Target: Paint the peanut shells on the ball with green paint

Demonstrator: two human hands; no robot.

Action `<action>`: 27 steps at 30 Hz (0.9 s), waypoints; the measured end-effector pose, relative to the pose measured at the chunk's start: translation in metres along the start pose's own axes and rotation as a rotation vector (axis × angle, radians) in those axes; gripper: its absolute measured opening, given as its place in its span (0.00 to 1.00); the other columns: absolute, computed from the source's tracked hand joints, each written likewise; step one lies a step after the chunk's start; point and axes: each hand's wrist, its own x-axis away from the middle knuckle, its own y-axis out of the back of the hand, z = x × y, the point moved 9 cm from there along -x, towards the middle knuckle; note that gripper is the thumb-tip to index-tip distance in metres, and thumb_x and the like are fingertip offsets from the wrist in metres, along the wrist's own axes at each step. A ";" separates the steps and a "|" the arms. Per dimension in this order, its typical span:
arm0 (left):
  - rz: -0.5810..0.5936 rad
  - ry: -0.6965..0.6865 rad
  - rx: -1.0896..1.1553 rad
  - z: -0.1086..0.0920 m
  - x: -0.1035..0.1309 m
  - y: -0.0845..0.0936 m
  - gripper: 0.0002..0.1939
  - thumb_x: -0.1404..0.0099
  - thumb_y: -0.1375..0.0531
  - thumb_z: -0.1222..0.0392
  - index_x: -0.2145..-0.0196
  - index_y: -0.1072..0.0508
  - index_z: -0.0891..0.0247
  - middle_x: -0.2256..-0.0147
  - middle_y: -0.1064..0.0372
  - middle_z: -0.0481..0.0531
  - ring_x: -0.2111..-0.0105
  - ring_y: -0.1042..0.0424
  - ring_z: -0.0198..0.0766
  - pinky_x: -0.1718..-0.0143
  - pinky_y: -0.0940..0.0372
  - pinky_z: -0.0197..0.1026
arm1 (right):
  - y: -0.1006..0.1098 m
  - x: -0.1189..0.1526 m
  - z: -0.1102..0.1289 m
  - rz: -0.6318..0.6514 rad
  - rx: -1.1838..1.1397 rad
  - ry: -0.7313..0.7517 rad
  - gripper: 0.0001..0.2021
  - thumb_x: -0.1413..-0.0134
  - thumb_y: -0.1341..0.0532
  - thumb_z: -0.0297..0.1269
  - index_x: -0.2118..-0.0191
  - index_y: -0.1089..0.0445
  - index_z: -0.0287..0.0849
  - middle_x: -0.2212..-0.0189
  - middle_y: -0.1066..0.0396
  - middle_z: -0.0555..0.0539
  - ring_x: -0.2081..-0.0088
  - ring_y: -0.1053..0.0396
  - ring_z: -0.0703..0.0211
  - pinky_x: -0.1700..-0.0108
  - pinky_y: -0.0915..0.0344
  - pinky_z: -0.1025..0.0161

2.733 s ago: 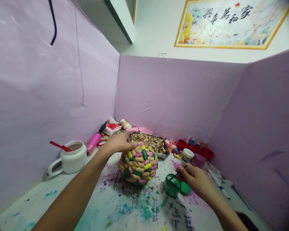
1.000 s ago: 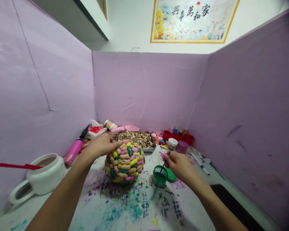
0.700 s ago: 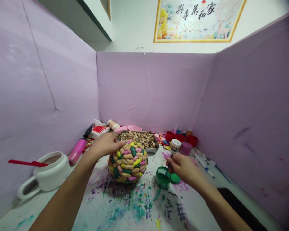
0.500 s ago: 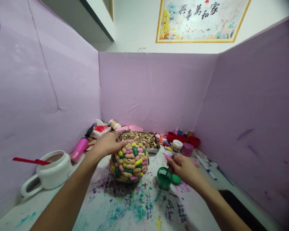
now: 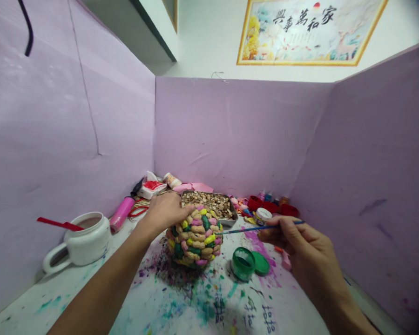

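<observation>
A round piece covered in peanuts, some plain and others painted green, pink or yellow, stands on the paint-stained table. My left hand grips its upper left side, thumb on top; the other fingers are partly hidden behind it. Pinched in my right hand is a thin blue paintbrush, held nearly level. Its tip meets the right side of the peanut piece, close to a yellow peanut. Below the brush sits an uncapped jar of green paint, with its green lid beside it.
Behind the peanut piece is a metal tray of peanut shells. A white mug with a red stick stands left, near a pink bottle. Red cups and a white-lidded jar are back right. Purple panels enclose three sides.
My right hand has lifted the paintbrush out of the green jar and brought its tip left to the peanut piece. My left hand keeps its hold. The view has shifted slightly.
</observation>
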 end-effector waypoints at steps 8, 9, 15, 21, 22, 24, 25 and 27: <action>-0.003 -0.006 0.000 -0.001 0.001 0.001 0.33 0.42 0.54 0.32 0.76 0.23 0.62 0.76 0.26 0.58 0.70 0.28 0.49 0.72 0.43 0.41 | -0.036 0.020 -0.001 0.067 0.010 0.078 0.20 0.51 0.38 0.55 0.70 0.25 0.40 0.74 0.23 0.43 0.72 0.22 0.54 0.67 0.24 0.62; -0.001 -0.006 0.000 -0.001 0.001 0.001 0.33 0.42 0.55 0.32 0.76 0.23 0.62 0.76 0.26 0.58 0.71 0.28 0.48 0.72 0.43 0.41 | -0.039 0.021 -0.001 0.079 0.020 0.084 0.20 0.51 0.38 0.55 0.70 0.25 0.40 0.74 0.23 0.43 0.72 0.22 0.54 0.67 0.24 0.62; 0.004 -0.005 -0.003 -0.001 0.001 0.000 0.34 0.42 0.55 0.32 0.76 0.23 0.62 0.76 0.26 0.58 0.71 0.28 0.49 0.72 0.44 0.42 | -0.039 0.022 0.006 0.088 0.119 0.136 0.19 0.49 0.39 0.54 0.71 0.25 0.40 0.74 0.23 0.43 0.74 0.23 0.55 0.70 0.24 0.63; 0.000 -0.005 -0.010 0.000 0.001 0.000 0.36 0.43 0.56 0.29 0.74 0.23 0.63 0.75 0.26 0.59 0.70 0.28 0.51 0.71 0.42 0.43 | -0.034 0.020 0.013 0.051 0.137 0.181 0.18 0.49 0.39 0.52 0.72 0.25 0.40 0.74 0.23 0.43 0.74 0.23 0.54 0.72 0.24 0.63; -0.001 -0.005 -0.011 -0.001 0.001 0.000 0.36 0.43 0.56 0.30 0.74 0.23 0.63 0.74 0.26 0.60 0.70 0.27 0.51 0.71 0.42 0.43 | -0.035 0.021 0.014 0.059 0.141 0.190 0.18 0.48 0.40 0.51 0.72 0.25 0.39 0.75 0.23 0.43 0.74 0.23 0.55 0.71 0.24 0.63; -0.002 -0.002 -0.014 -0.001 0.001 0.001 0.35 0.42 0.55 0.31 0.74 0.23 0.63 0.74 0.25 0.59 0.70 0.27 0.51 0.71 0.41 0.43 | -0.039 0.023 0.014 0.084 0.142 0.211 0.17 0.46 0.40 0.50 0.72 0.26 0.39 0.75 0.23 0.44 0.74 0.23 0.55 0.71 0.24 0.63; -0.003 0.000 -0.016 -0.001 0.001 0.001 0.34 0.42 0.55 0.32 0.74 0.23 0.63 0.74 0.25 0.59 0.70 0.27 0.51 0.71 0.41 0.43 | -0.041 0.024 0.014 0.095 0.140 0.221 0.17 0.46 0.41 0.49 0.71 0.26 0.40 0.75 0.23 0.44 0.74 0.23 0.55 0.71 0.25 0.64; -0.001 0.004 -0.019 -0.001 0.002 0.001 0.34 0.42 0.55 0.32 0.75 0.23 0.63 0.74 0.25 0.60 0.70 0.27 0.51 0.71 0.41 0.43 | -0.043 0.026 0.014 0.105 0.135 0.235 0.15 0.45 0.41 0.47 0.71 0.25 0.40 0.75 0.23 0.44 0.73 0.23 0.56 0.69 0.25 0.65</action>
